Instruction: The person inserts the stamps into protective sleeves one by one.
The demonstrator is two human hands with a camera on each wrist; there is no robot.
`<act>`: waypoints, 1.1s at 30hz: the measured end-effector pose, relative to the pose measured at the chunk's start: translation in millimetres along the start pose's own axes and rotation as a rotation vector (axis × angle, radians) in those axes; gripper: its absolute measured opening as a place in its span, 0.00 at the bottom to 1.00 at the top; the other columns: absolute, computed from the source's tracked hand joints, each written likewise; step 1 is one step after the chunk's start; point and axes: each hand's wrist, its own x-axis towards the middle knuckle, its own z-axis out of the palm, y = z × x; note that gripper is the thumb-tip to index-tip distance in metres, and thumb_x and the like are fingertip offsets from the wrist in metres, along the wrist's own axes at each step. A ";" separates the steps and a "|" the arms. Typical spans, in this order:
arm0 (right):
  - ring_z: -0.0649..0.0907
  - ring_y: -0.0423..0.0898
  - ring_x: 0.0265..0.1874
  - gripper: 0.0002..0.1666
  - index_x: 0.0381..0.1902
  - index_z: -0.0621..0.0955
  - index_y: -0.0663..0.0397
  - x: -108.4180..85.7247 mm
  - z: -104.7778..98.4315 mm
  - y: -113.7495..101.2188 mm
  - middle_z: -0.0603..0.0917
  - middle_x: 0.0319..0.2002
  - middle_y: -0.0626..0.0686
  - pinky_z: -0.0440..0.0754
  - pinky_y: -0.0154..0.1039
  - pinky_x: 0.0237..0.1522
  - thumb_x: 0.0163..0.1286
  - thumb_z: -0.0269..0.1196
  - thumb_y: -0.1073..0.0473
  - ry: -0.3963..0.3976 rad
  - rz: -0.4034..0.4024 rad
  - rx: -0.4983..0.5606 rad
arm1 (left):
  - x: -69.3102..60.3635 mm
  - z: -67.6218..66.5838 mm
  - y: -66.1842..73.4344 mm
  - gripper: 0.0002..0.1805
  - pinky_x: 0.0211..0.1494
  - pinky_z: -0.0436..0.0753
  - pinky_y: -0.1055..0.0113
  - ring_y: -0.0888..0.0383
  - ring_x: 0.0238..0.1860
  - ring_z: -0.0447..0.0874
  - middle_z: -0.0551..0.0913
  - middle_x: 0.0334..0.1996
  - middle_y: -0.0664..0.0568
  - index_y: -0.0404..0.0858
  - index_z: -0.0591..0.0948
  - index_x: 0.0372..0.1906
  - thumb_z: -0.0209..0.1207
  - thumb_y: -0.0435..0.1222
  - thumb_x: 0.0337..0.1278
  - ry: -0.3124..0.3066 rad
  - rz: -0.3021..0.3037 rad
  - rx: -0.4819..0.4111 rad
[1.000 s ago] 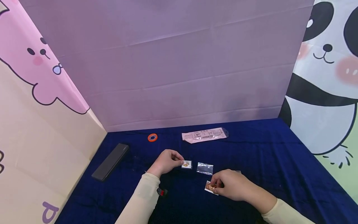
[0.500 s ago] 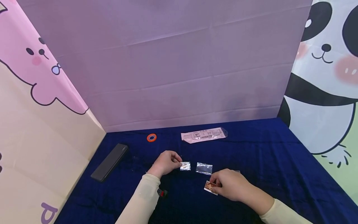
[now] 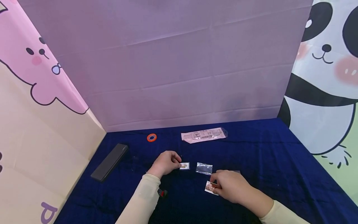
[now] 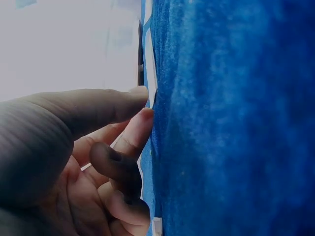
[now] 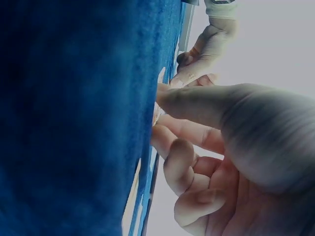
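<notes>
At the middle of the dark blue cloth, my left hand [image 3: 167,162] pinches the left edge of a small white card with a printed picture [image 3: 185,166], which looks to be in a clear sleeve. Nearer me, my right hand [image 3: 233,186] holds a small brown-and-white picture card [image 3: 210,187] between thumb and fingertips; its right part is hidden by them. Between the two cards lies a small clear plastic sleeve [image 3: 204,168]. In the wrist views, the left thumb [image 4: 133,96] and right thumb [image 5: 172,98] are close to the cloth, and the cards show only edge-on.
A long black case [image 3: 110,161] lies at the left. Farther back are an orange ring-shaped roll [image 3: 152,137] and a pink flat package [image 3: 204,135]. Another clear piece [image 3: 237,171] peeks out behind the right hand. Fabric walls enclose the back and sides.
The left card has shifted slightly toward me; glare hid its print half a second ago, and the picture shows again now. The right hand's card has tilted slightly, with brighter glare on it.
</notes>
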 end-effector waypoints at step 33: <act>0.75 0.47 0.24 0.05 0.44 0.89 0.44 9.8 -40.3 55.5 0.82 0.32 0.48 0.71 0.37 0.24 0.74 0.69 0.59 0.229 0.128 0.539 | -3.2 12.6 32.1 0.15 0.44 0.80 0.59 0.60 0.35 0.79 0.84 0.37 0.60 0.48 0.86 0.52 0.73 0.44 0.63 0.087 0.156 0.208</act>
